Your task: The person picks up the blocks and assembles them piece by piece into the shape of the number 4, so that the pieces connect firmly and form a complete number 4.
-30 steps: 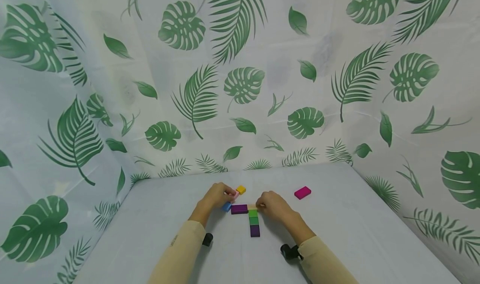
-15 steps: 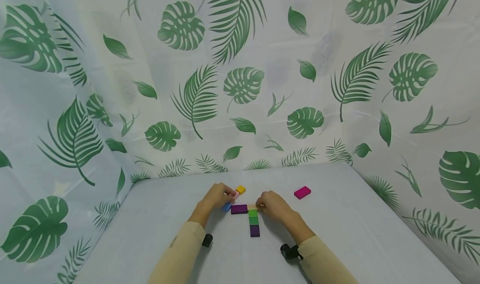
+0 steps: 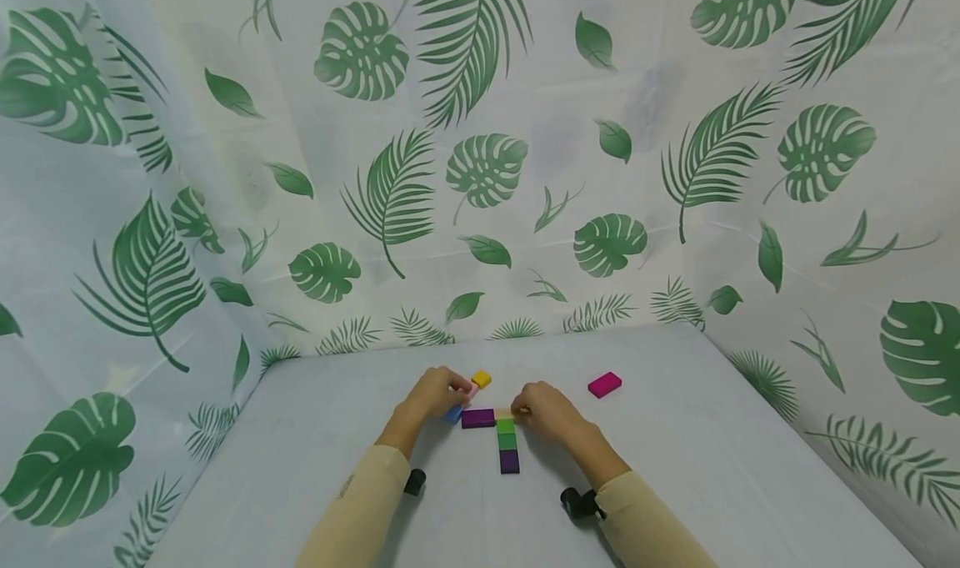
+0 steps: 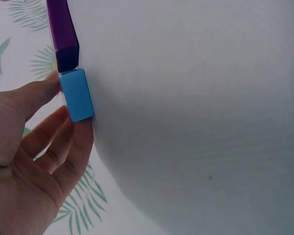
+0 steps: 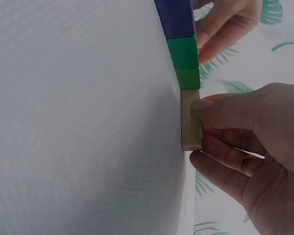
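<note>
My left hand (image 3: 435,391) pinches a light-blue block (image 4: 77,95) between thumb and fingers, at the left end of a row of blocks. A pale pink block (image 3: 473,390) lies by its fingertips, partly covered, with a yellow block (image 3: 482,379) just beyond. The purple block (image 3: 477,419) sits between the blue block and a plain wooden block (image 5: 190,117). My right hand (image 3: 549,409) grips that wooden block, thumb on its side and fingers about its far end. From the wooden block, a light green (image 5: 188,79), a darker green (image 5: 183,53) and a dark purple block (image 3: 510,462) run toward me.
A magenta block (image 3: 604,384) lies alone to the right on the white-covered table (image 3: 300,485). Leaf-printed curtains (image 3: 480,184) close off the back and sides. Black wrist cameras (image 3: 579,504) sit below both wrists.
</note>
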Motion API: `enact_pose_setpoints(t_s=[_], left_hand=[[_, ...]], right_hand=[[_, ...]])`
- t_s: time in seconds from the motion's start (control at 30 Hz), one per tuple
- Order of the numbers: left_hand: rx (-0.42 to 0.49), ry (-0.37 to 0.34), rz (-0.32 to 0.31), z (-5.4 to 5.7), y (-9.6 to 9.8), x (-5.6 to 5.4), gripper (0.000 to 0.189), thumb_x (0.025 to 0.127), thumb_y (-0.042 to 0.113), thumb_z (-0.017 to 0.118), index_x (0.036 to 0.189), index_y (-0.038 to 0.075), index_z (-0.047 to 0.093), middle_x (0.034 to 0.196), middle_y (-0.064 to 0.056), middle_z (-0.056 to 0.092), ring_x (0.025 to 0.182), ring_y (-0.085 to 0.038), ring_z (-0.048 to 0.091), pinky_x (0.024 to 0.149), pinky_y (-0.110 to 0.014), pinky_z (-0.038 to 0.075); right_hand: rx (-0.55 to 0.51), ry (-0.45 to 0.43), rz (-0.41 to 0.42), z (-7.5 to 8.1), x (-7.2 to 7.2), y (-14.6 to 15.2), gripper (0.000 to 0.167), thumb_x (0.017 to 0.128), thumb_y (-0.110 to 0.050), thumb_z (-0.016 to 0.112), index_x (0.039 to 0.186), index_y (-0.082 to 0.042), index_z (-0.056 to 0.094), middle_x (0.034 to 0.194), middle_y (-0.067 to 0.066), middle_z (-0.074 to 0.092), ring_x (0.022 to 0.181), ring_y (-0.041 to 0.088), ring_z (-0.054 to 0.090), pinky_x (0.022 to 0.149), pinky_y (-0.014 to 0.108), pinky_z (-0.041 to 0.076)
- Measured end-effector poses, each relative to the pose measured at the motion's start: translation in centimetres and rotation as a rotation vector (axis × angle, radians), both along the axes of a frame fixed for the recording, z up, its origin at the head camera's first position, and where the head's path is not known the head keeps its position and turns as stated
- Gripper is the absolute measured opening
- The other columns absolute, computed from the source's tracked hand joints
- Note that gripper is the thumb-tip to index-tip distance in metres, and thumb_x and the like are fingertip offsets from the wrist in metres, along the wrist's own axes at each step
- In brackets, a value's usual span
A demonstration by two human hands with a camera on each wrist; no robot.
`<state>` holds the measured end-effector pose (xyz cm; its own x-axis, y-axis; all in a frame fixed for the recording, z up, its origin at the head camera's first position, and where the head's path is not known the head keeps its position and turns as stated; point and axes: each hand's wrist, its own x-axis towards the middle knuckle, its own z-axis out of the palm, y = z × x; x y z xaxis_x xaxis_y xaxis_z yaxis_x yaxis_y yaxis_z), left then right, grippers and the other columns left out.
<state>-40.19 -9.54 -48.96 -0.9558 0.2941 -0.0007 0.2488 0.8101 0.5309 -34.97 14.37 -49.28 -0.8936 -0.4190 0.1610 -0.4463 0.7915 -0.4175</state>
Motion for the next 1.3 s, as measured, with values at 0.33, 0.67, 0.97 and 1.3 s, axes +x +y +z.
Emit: enact_pose_setpoints(t_s=[0.33, 0.67, 0.97, 1.3], left_hand=[[-0.009, 0.005, -0.014, 0.05, 0.13, 0.0, 0.023, 0.097, 0.019, 0.075, 0.118, 0.012, 0.08, 0.108, -0.004, 0.075, 0.095, -0.016, 0.061, 0.095, -0.043, 0.055], [-0.012, -0.008, 0.003, 0.32, 0.22, 0.46, 0.025, 0.097, 0.021, 0.075, 0.12, 0.012, 0.079, 0.106, -0.002, 0.074, 0.095, -0.017, 0.061, 0.094, -0.043, 0.055], [-0.018, -0.014, 0.001, 0.5, 0.19, 0.63, 0.027, 0.098, 0.022, 0.074, 0.123, 0.012, 0.078, 0.108, -0.003, 0.074, 0.095, -0.017, 0.06, 0.094, -0.043, 0.055], [-0.037, -0.008, 0.002, 0.56, 0.06, 0.59, 0.031, 0.099, 0.027, 0.072, 0.127, 0.014, 0.076, 0.113, -0.004, 0.073, 0.096, -0.019, 0.06, 0.094, -0.045, 0.055]], right_hand=[[0.015, 0.003, 0.007, -0.04, -0.16, 0.01, 0.011, 0.094, 0.0, 0.073, 0.097, -0.004, 0.082, 0.097, 0.005, 0.078, 0.096, 0.024, 0.069, 0.092, 0.046, 0.057], [0.033, 0.046, 0.039, -0.2, -0.36, 0.15, 0.013, 0.092, 0.001, 0.074, 0.086, -0.008, 0.081, 0.088, 0.0, 0.076, 0.084, 0.016, 0.066, 0.082, 0.041, 0.057], [0.034, 0.043, 0.04, -0.28, -0.4, 0.19, 0.016, 0.092, 0.0, 0.073, 0.083, -0.011, 0.079, 0.087, -0.001, 0.075, 0.084, 0.015, 0.065, 0.082, 0.042, 0.057], [0.028, 0.051, 0.042, -0.17, -0.24, 0.22, 0.016, 0.092, 0.0, 0.074, 0.083, -0.011, 0.079, 0.087, -0.001, 0.076, 0.084, 0.016, 0.064, 0.083, 0.042, 0.056]])
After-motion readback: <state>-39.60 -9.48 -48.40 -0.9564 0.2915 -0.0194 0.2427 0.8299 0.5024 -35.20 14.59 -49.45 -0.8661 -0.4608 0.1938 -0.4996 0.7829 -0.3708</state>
